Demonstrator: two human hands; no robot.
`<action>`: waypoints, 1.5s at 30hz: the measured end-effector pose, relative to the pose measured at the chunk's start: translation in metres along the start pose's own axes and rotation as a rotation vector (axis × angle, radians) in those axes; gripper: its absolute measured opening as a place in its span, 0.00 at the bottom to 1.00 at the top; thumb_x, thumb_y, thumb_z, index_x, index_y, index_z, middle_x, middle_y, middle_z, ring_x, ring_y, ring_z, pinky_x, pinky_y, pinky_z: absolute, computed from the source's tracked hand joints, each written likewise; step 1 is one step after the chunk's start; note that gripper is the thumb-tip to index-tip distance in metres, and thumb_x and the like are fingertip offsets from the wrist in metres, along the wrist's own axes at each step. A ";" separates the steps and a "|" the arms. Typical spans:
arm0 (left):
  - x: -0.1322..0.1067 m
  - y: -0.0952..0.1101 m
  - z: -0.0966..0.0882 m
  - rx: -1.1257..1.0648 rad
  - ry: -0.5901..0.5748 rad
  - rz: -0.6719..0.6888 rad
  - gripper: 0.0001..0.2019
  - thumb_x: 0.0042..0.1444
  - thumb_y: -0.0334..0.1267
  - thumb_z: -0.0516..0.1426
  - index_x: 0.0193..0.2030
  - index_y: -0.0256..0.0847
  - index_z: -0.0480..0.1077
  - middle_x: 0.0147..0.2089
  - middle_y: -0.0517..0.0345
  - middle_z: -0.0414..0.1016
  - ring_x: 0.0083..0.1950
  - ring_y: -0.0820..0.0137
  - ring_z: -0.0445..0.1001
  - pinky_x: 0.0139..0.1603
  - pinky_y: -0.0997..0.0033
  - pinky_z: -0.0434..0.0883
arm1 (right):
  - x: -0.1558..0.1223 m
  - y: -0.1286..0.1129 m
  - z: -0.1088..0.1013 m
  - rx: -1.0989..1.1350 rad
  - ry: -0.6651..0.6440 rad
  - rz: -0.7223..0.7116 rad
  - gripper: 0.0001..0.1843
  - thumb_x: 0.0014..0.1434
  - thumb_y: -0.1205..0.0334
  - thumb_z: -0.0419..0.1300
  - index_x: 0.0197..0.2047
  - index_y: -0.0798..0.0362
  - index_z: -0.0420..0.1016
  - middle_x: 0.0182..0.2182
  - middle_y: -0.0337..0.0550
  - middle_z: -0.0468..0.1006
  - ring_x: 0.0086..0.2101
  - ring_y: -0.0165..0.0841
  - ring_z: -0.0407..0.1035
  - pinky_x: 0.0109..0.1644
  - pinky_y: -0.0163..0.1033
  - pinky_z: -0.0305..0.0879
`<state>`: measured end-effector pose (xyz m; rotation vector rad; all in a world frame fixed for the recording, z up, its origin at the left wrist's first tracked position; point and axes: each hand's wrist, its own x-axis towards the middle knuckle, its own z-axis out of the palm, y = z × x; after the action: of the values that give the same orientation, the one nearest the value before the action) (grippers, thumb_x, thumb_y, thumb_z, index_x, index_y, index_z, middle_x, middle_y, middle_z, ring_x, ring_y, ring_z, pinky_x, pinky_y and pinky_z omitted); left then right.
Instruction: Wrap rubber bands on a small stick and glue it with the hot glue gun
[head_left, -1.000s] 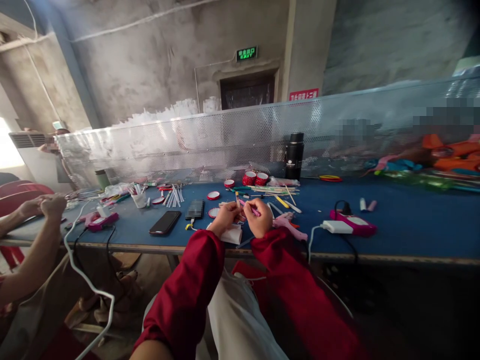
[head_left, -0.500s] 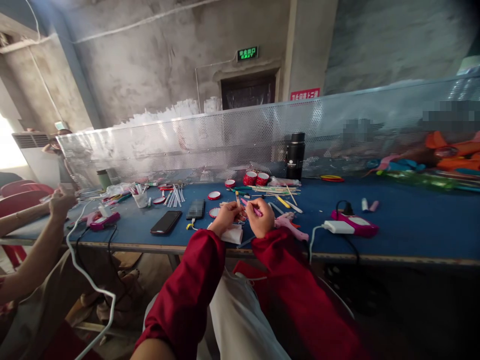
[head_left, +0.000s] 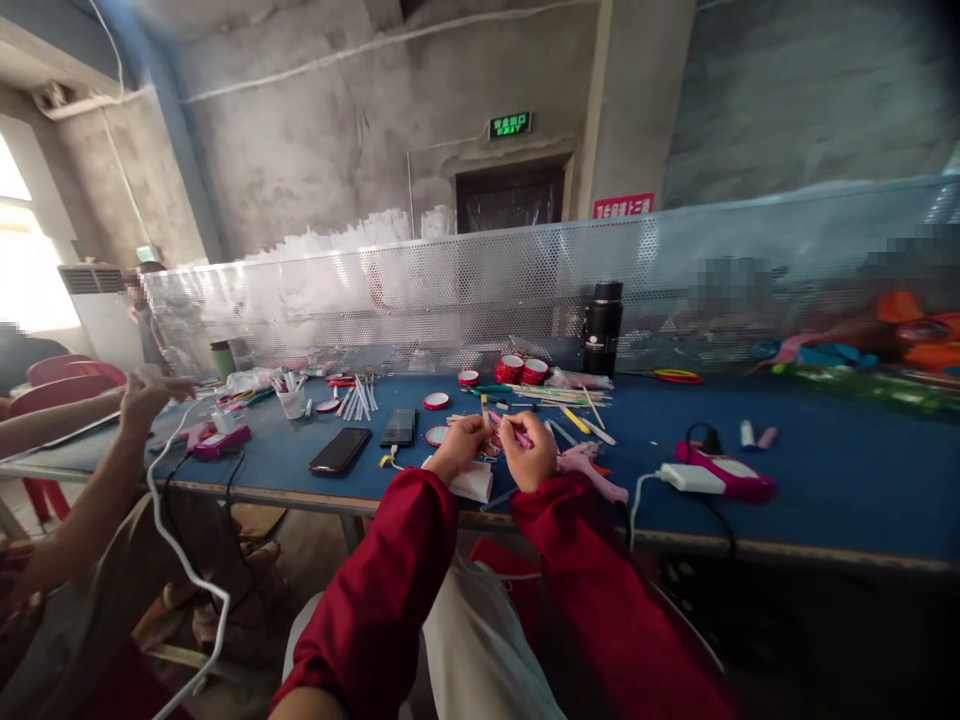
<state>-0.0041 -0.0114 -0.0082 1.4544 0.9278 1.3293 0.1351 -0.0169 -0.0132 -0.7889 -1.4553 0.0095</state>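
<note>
My left hand point(head_left: 463, 446) pinches a thin, light wooden-looking stick point(head_left: 485, 408) that stands upright with a yellowish tip. Close beside it, my right hand point(head_left: 532, 455) has its fingers closed round a slim pink pen-like tool point(head_left: 522, 439), whose tip points at the stick. The exact contact between tool and stick is too small to make out. A white folded piece point(head_left: 474, 484) lies on the table under my left hand. Just right of my right hand rests a pink glue gun point(head_left: 596, 474).
Two phones, a black one point(head_left: 341, 451) and a cabled one point(head_left: 400, 427), lie left on the blue table point(head_left: 840, 470). Red-and-white rolls point(head_left: 510, 370), thin sticks point(head_left: 555, 397) and a black bottle point(head_left: 603, 330) stand behind. A magenta power strip point(head_left: 750, 484) sits right. A co-worker's arm point(head_left: 139, 410) reaches in left.
The whole view has shifted slightly, so things appear a little lower and further right. Both hands keep their hold on the stick and the pink tool. The co-worker's hand at left has opened out.
</note>
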 end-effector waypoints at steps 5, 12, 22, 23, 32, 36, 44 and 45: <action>0.001 0.001 0.001 -0.021 0.027 -0.038 0.15 0.53 0.47 0.65 0.35 0.35 0.71 0.29 0.57 0.75 0.23 0.77 0.68 0.25 0.76 0.59 | 0.000 -0.001 -0.003 0.014 0.034 0.038 0.09 0.62 0.56 0.59 0.32 0.50 0.74 0.28 0.43 0.81 0.27 0.35 0.73 0.34 0.39 0.67; 0.001 0.002 0.001 0.011 0.011 -0.043 0.16 0.54 0.47 0.63 0.31 0.36 0.67 0.25 0.60 0.72 0.22 0.77 0.68 0.24 0.77 0.56 | -0.001 0.002 0.000 0.088 -0.024 0.014 0.11 0.62 0.53 0.59 0.33 0.50 0.75 0.28 0.43 0.81 0.27 0.34 0.73 0.33 0.38 0.69; 0.000 -0.001 0.000 -0.010 0.023 -0.008 0.17 0.55 0.50 0.63 0.32 0.37 0.68 0.26 0.59 0.73 0.21 0.77 0.67 0.24 0.77 0.59 | 0.000 -0.002 -0.003 0.024 0.028 0.000 0.10 0.62 0.55 0.59 0.33 0.50 0.75 0.27 0.43 0.81 0.27 0.36 0.73 0.33 0.39 0.68; 0.001 -0.002 0.000 -0.011 0.017 0.004 0.18 0.54 0.51 0.63 0.31 0.37 0.68 0.26 0.60 0.72 0.21 0.78 0.67 0.24 0.76 0.59 | -0.001 -0.002 -0.002 0.031 0.006 -0.008 0.10 0.62 0.55 0.59 0.33 0.49 0.75 0.28 0.43 0.81 0.28 0.35 0.73 0.33 0.39 0.69; 0.001 -0.001 0.001 -0.003 0.021 -0.001 0.16 0.55 0.49 0.63 0.32 0.36 0.70 0.27 0.58 0.74 0.22 0.77 0.66 0.26 0.75 0.61 | 0.000 0.000 -0.002 0.009 0.035 0.006 0.10 0.62 0.55 0.59 0.32 0.50 0.74 0.28 0.44 0.81 0.28 0.36 0.74 0.34 0.39 0.68; -0.001 0.003 0.001 -0.004 0.011 -0.003 0.18 0.54 0.51 0.64 0.31 0.36 0.69 0.26 0.59 0.73 0.22 0.77 0.65 0.26 0.75 0.60 | 0.000 -0.002 -0.002 0.048 -0.016 0.005 0.10 0.63 0.54 0.59 0.33 0.50 0.75 0.29 0.43 0.82 0.29 0.35 0.74 0.35 0.39 0.69; -0.001 0.004 0.002 0.006 0.035 -0.035 0.16 0.55 0.49 0.63 0.32 0.37 0.69 0.27 0.58 0.74 0.22 0.77 0.65 0.26 0.75 0.58 | 0.000 -0.004 -0.004 0.012 0.039 0.027 0.09 0.62 0.56 0.58 0.32 0.49 0.74 0.28 0.42 0.80 0.27 0.35 0.72 0.33 0.38 0.67; -0.002 0.004 0.002 -0.001 0.033 -0.027 0.16 0.54 0.49 0.63 0.31 0.37 0.69 0.26 0.59 0.73 0.22 0.77 0.64 0.26 0.75 0.58 | 0.000 -0.005 -0.003 0.025 0.019 0.015 0.10 0.63 0.55 0.58 0.33 0.49 0.74 0.28 0.42 0.81 0.27 0.34 0.72 0.33 0.38 0.67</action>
<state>-0.0024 -0.0144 -0.0046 1.4185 0.9646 1.3375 0.1360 -0.0221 -0.0106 -0.7780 -1.4283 0.0312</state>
